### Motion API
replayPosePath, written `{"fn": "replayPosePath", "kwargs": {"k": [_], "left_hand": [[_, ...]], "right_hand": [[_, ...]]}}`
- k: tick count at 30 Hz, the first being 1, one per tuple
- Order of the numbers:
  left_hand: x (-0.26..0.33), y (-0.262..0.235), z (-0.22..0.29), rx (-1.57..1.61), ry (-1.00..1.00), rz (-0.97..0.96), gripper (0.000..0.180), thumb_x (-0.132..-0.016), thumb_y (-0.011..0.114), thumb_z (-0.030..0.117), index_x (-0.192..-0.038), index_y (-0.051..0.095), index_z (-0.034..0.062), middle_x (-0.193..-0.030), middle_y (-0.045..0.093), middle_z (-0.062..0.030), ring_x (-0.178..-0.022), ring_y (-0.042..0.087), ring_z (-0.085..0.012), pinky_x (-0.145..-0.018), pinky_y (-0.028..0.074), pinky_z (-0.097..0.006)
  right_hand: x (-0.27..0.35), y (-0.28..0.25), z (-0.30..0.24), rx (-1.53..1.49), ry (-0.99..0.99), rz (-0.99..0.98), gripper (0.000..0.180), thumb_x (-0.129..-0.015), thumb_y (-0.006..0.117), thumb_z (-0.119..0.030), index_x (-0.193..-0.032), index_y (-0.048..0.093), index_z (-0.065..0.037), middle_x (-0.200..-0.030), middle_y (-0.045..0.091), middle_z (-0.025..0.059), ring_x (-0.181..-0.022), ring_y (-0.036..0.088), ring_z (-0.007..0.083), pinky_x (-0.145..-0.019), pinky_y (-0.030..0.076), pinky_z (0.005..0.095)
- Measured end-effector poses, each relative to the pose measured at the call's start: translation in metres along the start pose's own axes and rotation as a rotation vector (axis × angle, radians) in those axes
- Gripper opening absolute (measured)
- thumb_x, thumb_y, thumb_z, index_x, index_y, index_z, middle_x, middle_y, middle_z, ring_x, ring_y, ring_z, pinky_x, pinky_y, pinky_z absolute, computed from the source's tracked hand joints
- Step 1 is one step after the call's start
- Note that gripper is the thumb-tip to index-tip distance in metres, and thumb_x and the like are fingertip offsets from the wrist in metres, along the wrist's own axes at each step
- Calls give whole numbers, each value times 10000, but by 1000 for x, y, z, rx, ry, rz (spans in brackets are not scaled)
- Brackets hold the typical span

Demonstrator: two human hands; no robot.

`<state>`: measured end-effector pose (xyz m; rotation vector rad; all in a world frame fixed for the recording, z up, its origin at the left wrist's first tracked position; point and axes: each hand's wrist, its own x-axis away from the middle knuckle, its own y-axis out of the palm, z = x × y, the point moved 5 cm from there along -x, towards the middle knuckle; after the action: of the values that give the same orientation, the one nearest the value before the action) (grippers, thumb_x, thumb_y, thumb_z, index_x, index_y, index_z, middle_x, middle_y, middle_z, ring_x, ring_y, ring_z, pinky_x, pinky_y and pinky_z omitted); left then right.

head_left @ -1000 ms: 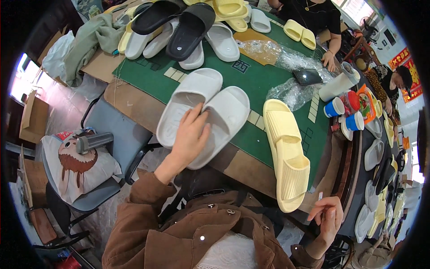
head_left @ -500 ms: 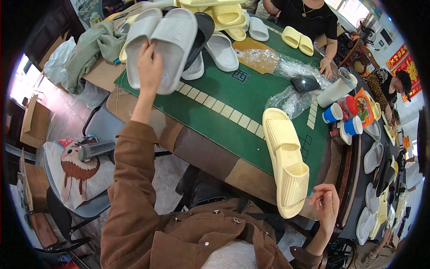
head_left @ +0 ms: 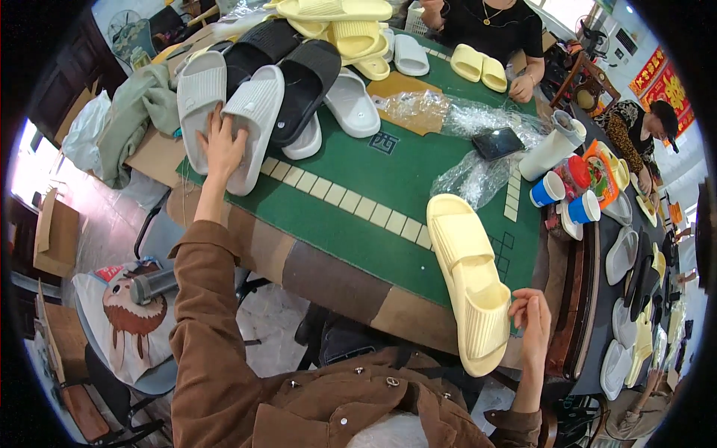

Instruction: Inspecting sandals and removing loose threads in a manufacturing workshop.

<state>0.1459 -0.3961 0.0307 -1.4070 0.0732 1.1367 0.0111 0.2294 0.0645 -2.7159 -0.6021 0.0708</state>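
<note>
My left hand [head_left: 222, 148] is spread across a pair of grey slippers [head_left: 258, 101], its fingers apart on their footbeds near the straps. The pair leans against black slippers [head_left: 310, 82] at the table's left side. My right hand [head_left: 532, 322] holds nothing visible; its fingers are loosely bent beside a pair of pale yellow slippers [head_left: 478, 328]. These two overlap, one partly on the other, and reach over the table's near edge. Another grey slipper [head_left: 351, 104] lies right of the black ones, and yellow slippers [head_left: 355, 41] are piled behind.
Clear plastic wrap [head_left: 478, 112] and a dark phone-like device [head_left: 498, 143] lie mid-right. A white bottle [head_left: 549, 153] and blue paper cups [head_left: 547, 189] stand at the right edge. Across the table sits a person in black [head_left: 493, 33] near more yellow slippers [head_left: 478, 66]. A chair [head_left: 160, 373] holds a bag.
The grey pair has moved left and down onto the table, and my left hand's fingers have spread from their grip. My right hand has shifted slightly upward beside the yellow slippers.
</note>
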Motion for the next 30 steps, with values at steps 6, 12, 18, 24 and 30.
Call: {"fn": "replayPosePath", "kwargs": {"k": [6, 12, 18, 24, 30], "left_hand": [[-14, 14, -10, -86, 5, -58, 381, -879, 494, 304, -1205, 584, 130, -1505, 284, -98, -1413, 206, -303, -1081, 80, -654], [-33, 28, -20, -105, -47, -58, 344, -912, 461, 293, -1168, 629, 135, -1503, 274, -92, -1422, 191, -275, -1100, 80, -628], [-55, 43, -35, -177, -36, -54, 347, -916, 458, 302, -1164, 635, 137, -1500, 279, -86, -1423, 191, -257, -1104, 82, -622], [-68, 51, -54, -256, -31, -71, 344, -921, 456, 297, -1157, 638, 124, -1504, 268, -84, -1421, 193, -265, -1094, 132, -628], [-80, 61, -62, -261, -19, -135, 343, -926, 456, 294, -1171, 627, 125, -1519, 234, -88, -1419, 185, -282, -1089, 171, -616]], "right_hand": [[-2, 4, 17, -22, 18, 165, 335, -1031, 354, -247, -992, 593, -15, -689, 463, -26, -590, 381, 44, -533, 298, 201], [1, 10, 19, -41, 53, 218, 333, -1028, 367, -231, -961, 588, 8, -691, 418, -27, -601, 339, 49, -542, 272, 211], [0, 13, 25, -20, 85, 263, 332, -1027, 359, -215, -942, 582, 15, -678, 394, -32, -600, 316, 46, -536, 256, 216], [-1, 16, 35, -20, 146, 287, 311, -1025, 365, -199, -938, 578, 10, -676, 376, -45, -596, 305, 40, -529, 250, 216], [-1, 19, 42, -5, 174, 307, 313, -1024, 365, -205, -942, 577, 11, -694, 408, -42, -614, 343, 35, -539, 273, 203]]}}
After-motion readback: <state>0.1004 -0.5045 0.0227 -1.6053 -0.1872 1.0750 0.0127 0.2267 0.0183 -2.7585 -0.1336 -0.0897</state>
